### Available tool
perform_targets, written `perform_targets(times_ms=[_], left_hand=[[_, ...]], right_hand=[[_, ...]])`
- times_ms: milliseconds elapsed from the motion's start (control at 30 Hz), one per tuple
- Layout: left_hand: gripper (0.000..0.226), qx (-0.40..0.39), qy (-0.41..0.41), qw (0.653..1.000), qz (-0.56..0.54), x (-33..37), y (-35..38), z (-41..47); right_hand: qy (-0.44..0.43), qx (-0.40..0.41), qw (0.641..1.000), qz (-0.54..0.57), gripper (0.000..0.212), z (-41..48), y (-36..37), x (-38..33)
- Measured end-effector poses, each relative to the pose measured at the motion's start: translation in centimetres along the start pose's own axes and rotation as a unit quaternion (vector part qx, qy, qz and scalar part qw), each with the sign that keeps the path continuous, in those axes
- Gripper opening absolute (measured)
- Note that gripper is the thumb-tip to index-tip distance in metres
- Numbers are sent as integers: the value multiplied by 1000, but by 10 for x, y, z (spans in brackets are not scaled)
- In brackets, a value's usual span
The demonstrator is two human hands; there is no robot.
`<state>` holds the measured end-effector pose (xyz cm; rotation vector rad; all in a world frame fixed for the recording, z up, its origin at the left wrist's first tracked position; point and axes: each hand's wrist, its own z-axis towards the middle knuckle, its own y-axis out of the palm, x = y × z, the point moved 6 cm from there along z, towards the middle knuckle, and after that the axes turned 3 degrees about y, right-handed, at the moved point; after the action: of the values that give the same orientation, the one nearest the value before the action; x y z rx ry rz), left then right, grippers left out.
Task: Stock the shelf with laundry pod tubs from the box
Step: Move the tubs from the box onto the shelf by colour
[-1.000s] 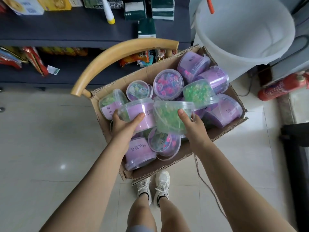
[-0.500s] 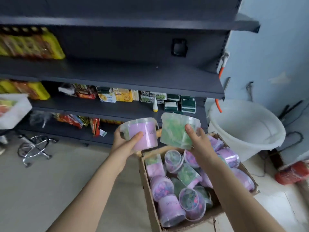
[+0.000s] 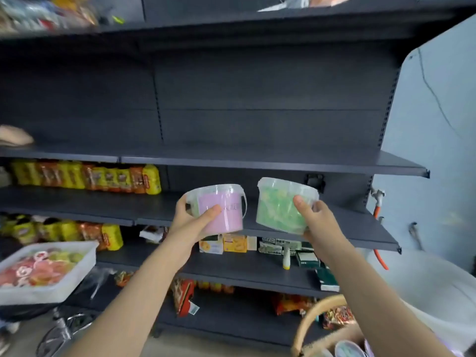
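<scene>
Left hand (image 3: 190, 217) is gripping a purple tub (image 3: 221, 210), right hand (image 3: 313, 215) a green tub (image 3: 282, 204), both hovering before the bare shelf (image 3: 334, 228). No tubs are shelved yet; stocking is just starting.

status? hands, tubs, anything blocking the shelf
Left hand gripping purple tub; right hand gripping green tub. Both tubs in the air in front of shelf, not placed. That stretch of shelf is bare; nothing blocking.
</scene>
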<state>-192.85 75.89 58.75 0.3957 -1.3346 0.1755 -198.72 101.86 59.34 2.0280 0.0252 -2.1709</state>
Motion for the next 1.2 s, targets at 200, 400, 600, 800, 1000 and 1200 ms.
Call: perform_targets(times_ms=[200,400,600,800,1000,1200], left_hand=[[79,9,33,999,26,38,-56,73],[80,14,64,996,53,42,-91,164],[77,18,72,995,62,44,-117,274],[85,24,106,987,115,51,-144,370],[85,9,124,980,155,48,-180,466],[88,-30,143,973,180,38,-219,581]], right_hand=[[-30,-6,1000,1,80,50,77,-29],[-61,-18,998,-4,99,133,147,-32],[-64,-47,997,7,84,242,208,-32],[-86,-40,995,-28,105,342,260,-34],[-88,-17,995,-50,91,428,312,-17],[-99,34,990,-93,108,506,364,0]])
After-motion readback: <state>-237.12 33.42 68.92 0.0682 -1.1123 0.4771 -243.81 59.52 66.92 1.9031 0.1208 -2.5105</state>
